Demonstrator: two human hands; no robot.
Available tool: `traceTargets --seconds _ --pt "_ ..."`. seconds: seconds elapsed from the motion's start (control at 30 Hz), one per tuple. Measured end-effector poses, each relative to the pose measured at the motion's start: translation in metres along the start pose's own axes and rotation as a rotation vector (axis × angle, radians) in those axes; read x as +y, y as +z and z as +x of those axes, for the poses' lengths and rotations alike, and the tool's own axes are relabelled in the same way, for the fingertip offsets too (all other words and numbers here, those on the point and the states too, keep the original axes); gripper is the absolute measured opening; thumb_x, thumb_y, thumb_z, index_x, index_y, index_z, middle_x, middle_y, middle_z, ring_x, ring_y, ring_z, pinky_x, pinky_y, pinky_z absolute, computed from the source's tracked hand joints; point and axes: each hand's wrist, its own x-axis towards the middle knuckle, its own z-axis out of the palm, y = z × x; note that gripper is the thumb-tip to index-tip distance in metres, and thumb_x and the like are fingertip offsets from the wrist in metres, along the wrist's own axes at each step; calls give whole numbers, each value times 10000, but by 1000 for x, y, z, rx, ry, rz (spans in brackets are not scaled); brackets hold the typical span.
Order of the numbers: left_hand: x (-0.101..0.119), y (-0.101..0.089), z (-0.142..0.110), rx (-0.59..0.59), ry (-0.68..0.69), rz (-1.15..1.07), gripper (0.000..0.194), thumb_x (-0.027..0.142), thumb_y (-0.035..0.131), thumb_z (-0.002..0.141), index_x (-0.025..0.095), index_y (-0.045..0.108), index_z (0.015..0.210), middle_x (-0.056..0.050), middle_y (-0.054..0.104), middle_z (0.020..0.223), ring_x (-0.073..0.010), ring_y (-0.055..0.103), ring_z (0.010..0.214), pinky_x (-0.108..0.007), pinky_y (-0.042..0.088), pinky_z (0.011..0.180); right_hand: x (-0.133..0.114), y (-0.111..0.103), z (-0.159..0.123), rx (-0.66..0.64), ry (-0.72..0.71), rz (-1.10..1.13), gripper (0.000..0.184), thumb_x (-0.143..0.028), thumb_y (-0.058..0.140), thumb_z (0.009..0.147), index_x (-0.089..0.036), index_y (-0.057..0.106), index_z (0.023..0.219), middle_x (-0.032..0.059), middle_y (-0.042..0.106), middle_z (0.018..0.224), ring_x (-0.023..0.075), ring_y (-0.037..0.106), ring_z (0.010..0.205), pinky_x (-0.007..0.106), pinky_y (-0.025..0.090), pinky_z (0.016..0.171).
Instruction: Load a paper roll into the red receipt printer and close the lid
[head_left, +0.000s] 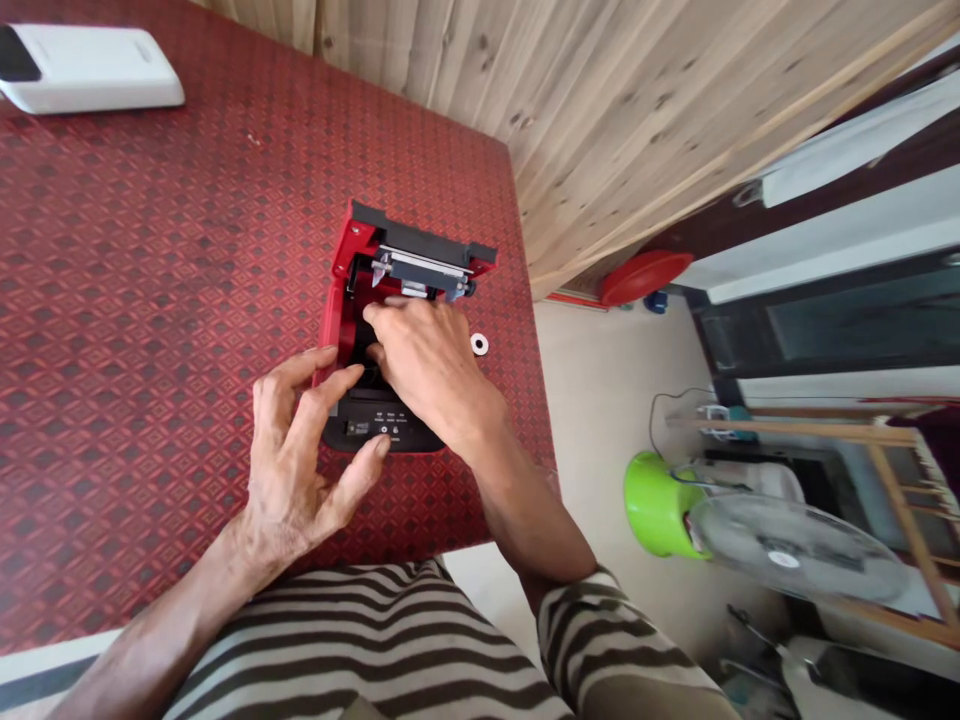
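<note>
Patterned tabletop (187, 300); right fingers (377, 316) inside device (424, 240); panel lettering (390, 416) illegible.

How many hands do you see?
2: the left hand at the near left corner of the open printer, the right hand inside it, some fingers hidden.

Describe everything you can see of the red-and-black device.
The red-and-black device, apparently plastic, lies open on the patterned red tabletop. Its raised lid carries a dark roller; the near black panel bears small white markings. The right hand reaches inside, hiding much of it; the left hand seems to touch its left wall.
</note>
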Motion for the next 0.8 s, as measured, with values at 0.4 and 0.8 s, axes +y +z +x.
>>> traceTargets --seconds 0.4,0.8 --pt "-11 -14 8 81 -128 -72 486 460 628 1006 297 600 1463 -106 627 1446 -301 577 1368 -533 515 1143 11 0 -39 168 -286 432 220 -252 542 1113 -153 736 1145 100 777 1185 221 722 1102 393 558 1015" --pt "-22 -37 86 40 -54 -19 504 487 605 1031 134 659 1387 -162 688 1287 -271 671 1186 -426 554 989 21 20 -54 471 -380 490 227 -231 584 1085 -130 761 983 58 764 954 175 665 890 328 554 881"
